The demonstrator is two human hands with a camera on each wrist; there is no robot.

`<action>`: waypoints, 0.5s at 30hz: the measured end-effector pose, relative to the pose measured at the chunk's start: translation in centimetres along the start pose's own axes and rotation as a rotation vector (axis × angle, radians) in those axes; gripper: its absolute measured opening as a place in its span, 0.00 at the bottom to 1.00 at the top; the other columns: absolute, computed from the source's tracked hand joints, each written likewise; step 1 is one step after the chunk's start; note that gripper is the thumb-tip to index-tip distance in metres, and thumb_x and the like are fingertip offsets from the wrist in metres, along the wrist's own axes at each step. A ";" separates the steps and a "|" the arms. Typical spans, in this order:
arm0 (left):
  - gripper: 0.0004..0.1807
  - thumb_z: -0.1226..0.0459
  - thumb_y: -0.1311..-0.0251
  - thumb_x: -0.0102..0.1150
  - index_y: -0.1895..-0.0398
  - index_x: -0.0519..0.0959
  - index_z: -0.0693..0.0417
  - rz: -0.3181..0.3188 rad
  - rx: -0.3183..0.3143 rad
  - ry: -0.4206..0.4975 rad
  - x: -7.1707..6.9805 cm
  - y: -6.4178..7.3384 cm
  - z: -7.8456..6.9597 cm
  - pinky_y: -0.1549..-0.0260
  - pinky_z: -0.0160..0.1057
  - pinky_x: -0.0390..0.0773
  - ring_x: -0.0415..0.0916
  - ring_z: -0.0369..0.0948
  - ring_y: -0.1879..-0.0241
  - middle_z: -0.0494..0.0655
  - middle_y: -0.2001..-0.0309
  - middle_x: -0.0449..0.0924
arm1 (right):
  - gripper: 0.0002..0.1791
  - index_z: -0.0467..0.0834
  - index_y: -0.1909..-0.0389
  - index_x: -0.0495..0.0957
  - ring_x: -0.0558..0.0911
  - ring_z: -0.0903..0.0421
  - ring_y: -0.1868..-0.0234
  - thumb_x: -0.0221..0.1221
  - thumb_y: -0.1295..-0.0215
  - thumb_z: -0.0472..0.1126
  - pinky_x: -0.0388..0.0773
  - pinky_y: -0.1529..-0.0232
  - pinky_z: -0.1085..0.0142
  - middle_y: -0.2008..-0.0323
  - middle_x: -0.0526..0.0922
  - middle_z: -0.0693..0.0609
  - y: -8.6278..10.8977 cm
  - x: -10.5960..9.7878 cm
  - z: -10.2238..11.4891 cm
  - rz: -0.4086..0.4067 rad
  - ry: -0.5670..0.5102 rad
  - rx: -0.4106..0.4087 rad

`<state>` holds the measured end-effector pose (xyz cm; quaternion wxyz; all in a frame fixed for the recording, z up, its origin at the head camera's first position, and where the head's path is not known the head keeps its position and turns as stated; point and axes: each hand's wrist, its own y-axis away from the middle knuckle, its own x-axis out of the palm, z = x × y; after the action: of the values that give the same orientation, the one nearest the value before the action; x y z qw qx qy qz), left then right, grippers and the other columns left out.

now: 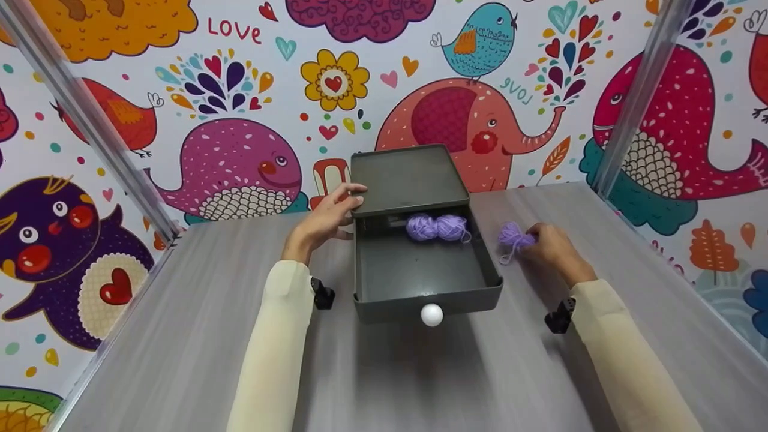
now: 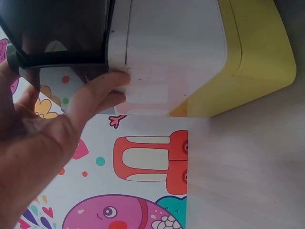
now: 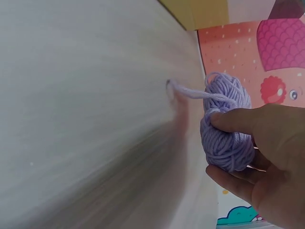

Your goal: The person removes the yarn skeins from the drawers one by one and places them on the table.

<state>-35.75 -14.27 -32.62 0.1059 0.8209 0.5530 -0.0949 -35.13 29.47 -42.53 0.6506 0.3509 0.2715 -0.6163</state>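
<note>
A small drawer cabinet (image 1: pixel 410 180) with a dark grey rimmed top stands on the table, and its side is white and yellow in the left wrist view. Its drawer (image 1: pixel 414 276) is pulled out toward me, with a round white knob (image 1: pixel 432 315) in front. Purple yarn (image 1: pixel 451 228) lies at the back of the drawer in two rounded lobes; whether one skein or two, I cannot tell. My left hand (image 1: pixel 327 219) grips the cabinet's left edge, fingers on top and side. To the right of the drawer, my right hand (image 1: pixel 555 249) pinches a purple yarn skein (image 3: pixel 228 129) with a loose tail.
The grey table (image 1: pixel 210 336) extends on both sides of the cabinet and in front of it. Walls printed with cartoon animals (image 1: pixel 240 162) rise behind and at the sides, with metal posts (image 1: pixel 636 96) at the corners.
</note>
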 end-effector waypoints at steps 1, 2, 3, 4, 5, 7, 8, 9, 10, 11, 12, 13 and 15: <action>0.23 0.52 0.24 0.45 0.30 0.63 0.42 0.000 -0.001 0.000 0.0 0.0 0.0 0.39 0.69 0.70 0.50 0.73 0.27 0.56 0.22 0.51 | 0.27 0.29 0.36 0.69 0.74 0.39 0.47 0.59 0.30 0.39 0.74 0.35 0.44 0.43 0.75 0.31 -0.1 0.1 -0.2 0.002 0.011 0.000; 0.23 0.52 0.24 0.45 0.30 0.63 0.42 0.001 -0.002 0.000 0.0 0.0 0.0 0.39 0.69 0.70 0.49 0.73 0.26 0.56 0.22 0.51 | 0.27 0.29 0.36 0.69 0.74 0.40 0.48 0.59 0.30 0.39 0.75 0.36 0.44 0.44 0.75 0.31 -0.2 0.2 -0.4 -0.001 0.027 -0.005; 0.23 0.52 0.24 0.45 0.29 0.62 0.43 0.001 -0.002 0.002 0.1 0.0 0.0 0.39 0.69 0.70 0.49 0.74 0.26 0.56 0.22 0.51 | 0.27 0.28 0.37 0.69 0.74 0.40 0.48 0.59 0.31 0.39 0.75 0.38 0.44 0.45 0.76 0.31 -0.3 0.3 -0.6 -0.004 0.041 -0.012; 0.24 0.52 0.24 0.45 0.29 0.62 0.43 0.003 -0.001 0.001 0.1 0.0 0.0 0.39 0.69 0.70 0.49 0.74 0.27 0.56 0.22 0.51 | 0.26 0.28 0.37 0.70 0.75 0.40 0.49 0.59 0.31 0.39 0.76 0.38 0.44 0.45 0.76 0.31 -0.4 0.3 -0.8 -0.007 0.048 -0.018; 0.24 0.52 0.24 0.45 0.29 0.62 0.44 0.004 -0.001 0.000 0.1 0.0 0.0 0.39 0.69 0.70 0.49 0.74 0.27 0.56 0.22 0.51 | 0.26 0.27 0.38 0.70 0.75 0.40 0.49 0.59 0.31 0.39 0.76 0.39 0.44 0.46 0.76 0.31 -0.4 0.4 -0.9 -0.010 0.056 -0.026; 0.24 0.52 0.24 0.45 0.29 0.62 0.44 0.005 0.000 0.000 0.1 0.0 0.0 0.39 0.69 0.70 0.49 0.74 0.27 0.56 0.22 0.50 | 0.26 0.27 0.38 0.70 0.76 0.40 0.50 0.59 0.31 0.39 0.76 0.41 0.45 0.47 0.77 0.31 -0.5 0.6 -1.1 -0.009 0.057 -0.037; 0.24 0.52 0.24 0.45 0.29 0.62 0.44 0.005 0.000 -0.001 0.1 0.0 0.0 0.39 0.69 0.70 0.49 0.74 0.27 0.56 0.22 0.50 | 0.26 0.27 0.38 0.70 0.76 0.41 0.51 0.59 0.31 0.39 0.77 0.42 0.45 0.47 0.77 0.31 -0.5 0.7 -1.2 -0.008 0.057 -0.040; 0.24 0.52 0.24 0.45 0.29 0.62 0.44 0.003 0.000 -0.001 0.1 0.0 0.0 0.39 0.69 0.70 0.49 0.74 0.27 0.56 0.22 0.51 | 0.26 0.27 0.38 0.70 0.76 0.41 0.51 0.59 0.31 0.39 0.77 0.42 0.45 0.47 0.77 0.31 -0.5 0.8 -1.3 -0.005 0.052 -0.038; 0.24 0.52 0.25 0.45 0.29 0.62 0.43 0.003 0.001 -0.001 0.1 0.0 0.0 0.39 0.69 0.70 0.50 0.74 0.27 0.56 0.22 0.51 | 0.26 0.27 0.38 0.70 0.76 0.41 0.51 0.59 0.31 0.39 0.77 0.42 0.46 0.47 0.77 0.31 -0.6 0.9 -1.4 -0.002 0.050 -0.037; 0.24 0.52 0.25 0.45 0.29 0.62 0.43 0.002 0.001 -0.002 0.1 0.0 0.0 0.39 0.69 0.70 0.50 0.74 0.27 0.56 0.22 0.51 | 0.26 0.28 0.38 0.70 0.76 0.41 0.51 0.58 0.30 0.39 0.77 0.41 0.46 0.47 0.77 0.32 -0.6 1.0 -1.4 0.003 0.041 -0.034; 0.24 0.52 0.25 0.45 0.29 0.63 0.43 0.002 0.000 -0.001 0.1 0.0 0.0 0.39 0.69 0.71 0.50 0.74 0.27 0.56 0.22 0.51 | 0.26 0.28 0.37 0.70 0.76 0.41 0.51 0.58 0.30 0.39 0.77 0.41 0.46 0.47 0.77 0.32 -0.6 1.0 -1.4 0.009 0.033 -0.030; 0.24 0.52 0.25 0.45 0.29 0.63 0.42 0.003 0.000 -0.001 0.0 0.1 0.0 0.39 0.69 0.70 0.49 0.74 0.27 0.56 0.22 0.50 | 0.26 0.28 0.37 0.70 0.75 0.41 0.51 0.58 0.30 0.40 0.77 0.42 0.46 0.47 0.77 0.32 -0.6 1.1 -1.4 0.010 0.035 -0.033; 0.24 0.52 0.25 0.45 0.29 0.62 0.42 0.003 -0.003 0.002 0.0 0.1 0.0 0.39 0.70 0.70 0.49 0.74 0.26 0.56 0.22 0.50 | 0.26 0.29 0.37 0.70 0.75 0.42 0.50 0.58 0.30 0.40 0.76 0.41 0.47 0.47 0.77 0.32 -0.6 1.4 -1.2 0.012 0.031 -0.032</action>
<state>-35.63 -14.35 -32.60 0.1068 0.8217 0.5519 -0.0934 -35.50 29.63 -44.43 0.6554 0.3516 0.2896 -0.6024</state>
